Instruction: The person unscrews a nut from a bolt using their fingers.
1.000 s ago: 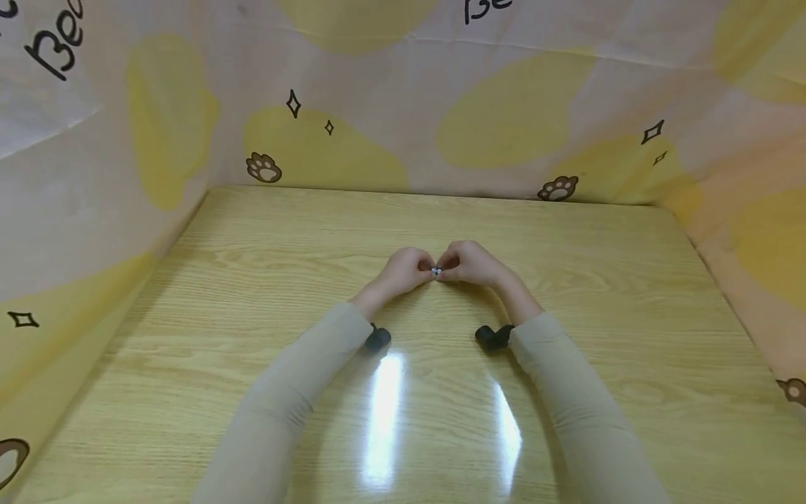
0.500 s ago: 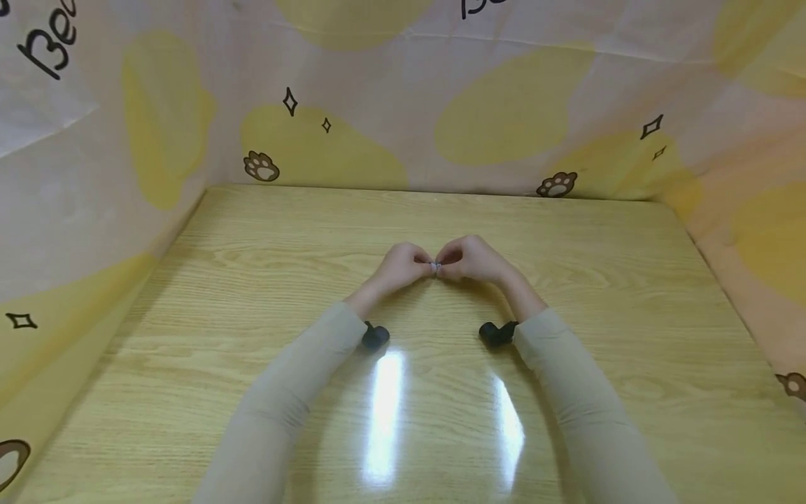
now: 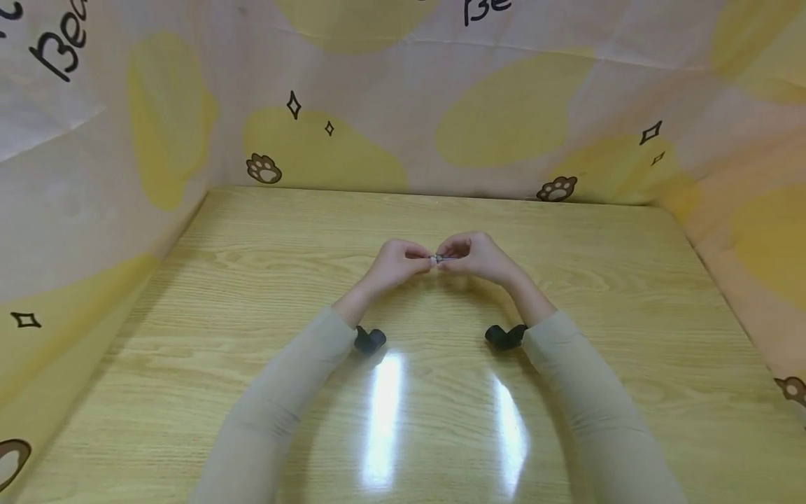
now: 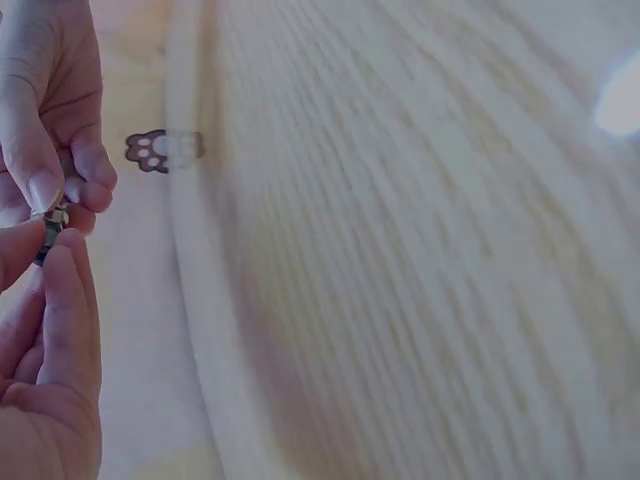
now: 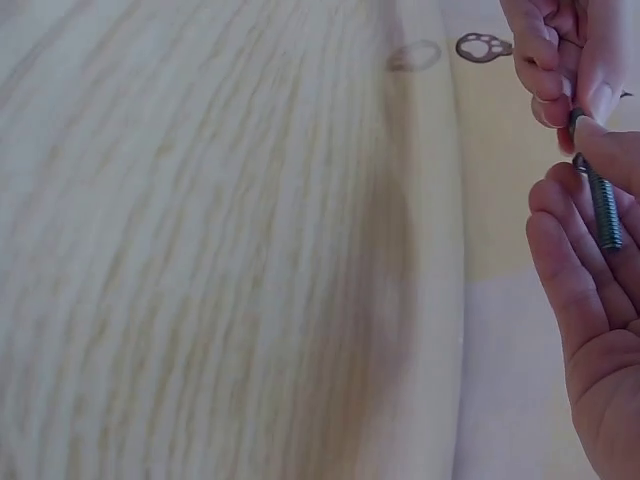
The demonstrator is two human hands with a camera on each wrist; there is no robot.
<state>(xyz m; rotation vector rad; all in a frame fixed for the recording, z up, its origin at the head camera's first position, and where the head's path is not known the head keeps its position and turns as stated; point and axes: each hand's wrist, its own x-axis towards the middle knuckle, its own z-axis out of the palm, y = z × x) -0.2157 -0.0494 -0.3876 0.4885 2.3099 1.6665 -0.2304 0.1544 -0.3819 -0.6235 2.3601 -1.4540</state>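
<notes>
Both hands meet over the far half of the table. Between their fingertips is a small metal bolt (image 5: pixel 605 212) with a ridged, threaded shank. The left hand (image 3: pixel 392 267) pinches the small metal piece (image 4: pixel 52 214) at its end, mostly covered by fingertips. The right hand (image 3: pixel 483 257) has its thumb on the bolt near that piece, while the shank lies along the inside of its fingers in the right wrist view.
The pale wood-grain table (image 3: pixel 434 420) carries two bright light reflections. A printed cloth (image 3: pixel 504 91) with yellow patches and paw marks walls it at the back and sides. Dark wrist cameras (image 3: pixel 370 341) stick out below both cuffs.
The hands have shifted slightly farther from the body and the wrists have spread apart. The right fingers have loosened their curl, and the bolt's shank now shows along them.
</notes>
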